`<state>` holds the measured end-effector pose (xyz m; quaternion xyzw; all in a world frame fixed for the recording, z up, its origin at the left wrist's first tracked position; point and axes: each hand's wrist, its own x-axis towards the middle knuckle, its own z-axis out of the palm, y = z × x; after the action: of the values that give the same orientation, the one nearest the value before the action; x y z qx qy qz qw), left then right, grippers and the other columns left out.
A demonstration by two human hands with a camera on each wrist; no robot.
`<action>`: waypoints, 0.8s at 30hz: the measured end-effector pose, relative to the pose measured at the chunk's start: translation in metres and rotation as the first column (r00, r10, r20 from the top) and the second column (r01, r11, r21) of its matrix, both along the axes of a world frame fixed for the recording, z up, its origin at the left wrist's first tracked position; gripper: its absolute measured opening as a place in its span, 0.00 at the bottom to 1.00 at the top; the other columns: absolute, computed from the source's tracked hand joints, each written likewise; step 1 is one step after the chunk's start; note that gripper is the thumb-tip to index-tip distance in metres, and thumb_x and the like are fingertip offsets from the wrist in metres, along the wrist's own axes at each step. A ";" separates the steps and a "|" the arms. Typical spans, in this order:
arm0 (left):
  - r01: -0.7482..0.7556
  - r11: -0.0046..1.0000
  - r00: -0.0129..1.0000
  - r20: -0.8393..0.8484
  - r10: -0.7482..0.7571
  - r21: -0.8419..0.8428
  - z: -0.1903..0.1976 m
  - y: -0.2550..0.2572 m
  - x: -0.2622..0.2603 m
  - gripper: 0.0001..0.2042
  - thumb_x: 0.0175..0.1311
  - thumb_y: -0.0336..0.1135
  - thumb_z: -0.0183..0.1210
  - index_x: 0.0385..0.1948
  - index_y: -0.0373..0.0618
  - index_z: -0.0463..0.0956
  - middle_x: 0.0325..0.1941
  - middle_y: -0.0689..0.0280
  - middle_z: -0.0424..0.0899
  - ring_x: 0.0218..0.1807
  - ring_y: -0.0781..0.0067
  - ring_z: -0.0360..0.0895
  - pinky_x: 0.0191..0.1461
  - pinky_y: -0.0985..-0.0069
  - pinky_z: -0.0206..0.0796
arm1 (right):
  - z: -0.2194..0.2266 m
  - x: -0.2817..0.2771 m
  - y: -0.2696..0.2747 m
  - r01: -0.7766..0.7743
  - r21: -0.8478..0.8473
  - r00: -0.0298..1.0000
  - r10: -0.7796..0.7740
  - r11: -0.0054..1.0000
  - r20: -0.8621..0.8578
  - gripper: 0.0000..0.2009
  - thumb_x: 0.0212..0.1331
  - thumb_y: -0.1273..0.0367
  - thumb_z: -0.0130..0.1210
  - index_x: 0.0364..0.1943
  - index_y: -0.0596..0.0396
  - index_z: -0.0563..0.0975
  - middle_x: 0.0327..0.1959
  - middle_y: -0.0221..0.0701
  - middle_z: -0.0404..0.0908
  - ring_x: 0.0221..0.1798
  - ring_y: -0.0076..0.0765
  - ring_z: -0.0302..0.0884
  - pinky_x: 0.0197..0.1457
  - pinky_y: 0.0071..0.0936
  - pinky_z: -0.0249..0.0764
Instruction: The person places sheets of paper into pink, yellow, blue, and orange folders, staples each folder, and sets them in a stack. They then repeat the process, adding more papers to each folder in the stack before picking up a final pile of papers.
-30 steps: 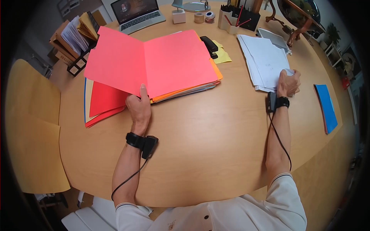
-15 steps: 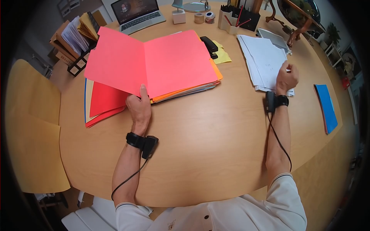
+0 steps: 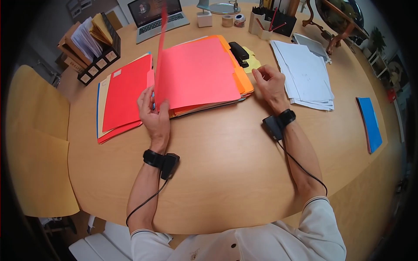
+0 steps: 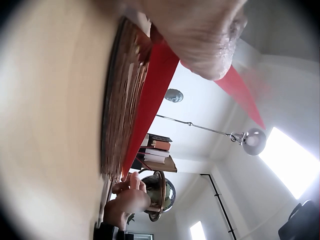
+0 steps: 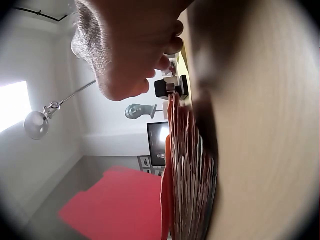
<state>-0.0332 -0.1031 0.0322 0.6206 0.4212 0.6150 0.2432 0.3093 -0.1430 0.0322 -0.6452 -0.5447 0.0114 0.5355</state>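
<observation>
A pink folder (image 3: 198,74) lies spread on a thick stack of folders, its left cover (image 3: 160,61) standing nearly upright. At the lower end of its fold, the left hand (image 3: 154,119) pinches the cover between thumb and fingers. The left wrist view has this hand (image 4: 200,37) above the stack's layered edge (image 4: 125,100). Just off the stack's right side hovers the right hand (image 3: 271,87), fingers loosely curled and holding nothing. In the right wrist view that hand (image 5: 130,50) is above the stack (image 5: 187,170), the raised pink cover (image 5: 120,205) beyond.
Red folders (image 3: 128,93) lie left of the stack. A black stapler (image 3: 238,54) rests by yellow paper (image 3: 252,61). White papers (image 3: 305,76) and a blue booklet (image 3: 369,124) lie to the right. Behind stand a laptop (image 3: 161,26), pen holders (image 3: 261,24) and a globe (image 3: 339,17).
The right hand has moved left from the white papers to the stack's right edge. The pink cover has swung up from its leftward slant, uncovering red folders; the left hand's fingers have unfolded somewhat.
</observation>
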 end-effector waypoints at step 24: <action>-0.072 0.988 0.968 0.230 0.102 -0.138 -0.003 0.013 -0.018 0.11 0.67 0.29 0.63 0.48 0.40 0.75 0.42 0.67 0.80 0.43 0.79 0.78 0.49 0.79 0.72 | -0.001 0.002 -0.002 0.001 -0.180 0.999 0.007 0.984 0.046 0.13 0.59 0.62 0.62 0.35 0.60 0.86 0.27 0.44 0.86 0.29 0.46 0.84 0.35 0.36 0.76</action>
<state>-0.0510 -0.0902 0.0292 0.5070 0.4550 0.6660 0.3038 0.3111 -0.1454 0.0307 -0.6903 -0.5548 0.0464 0.4621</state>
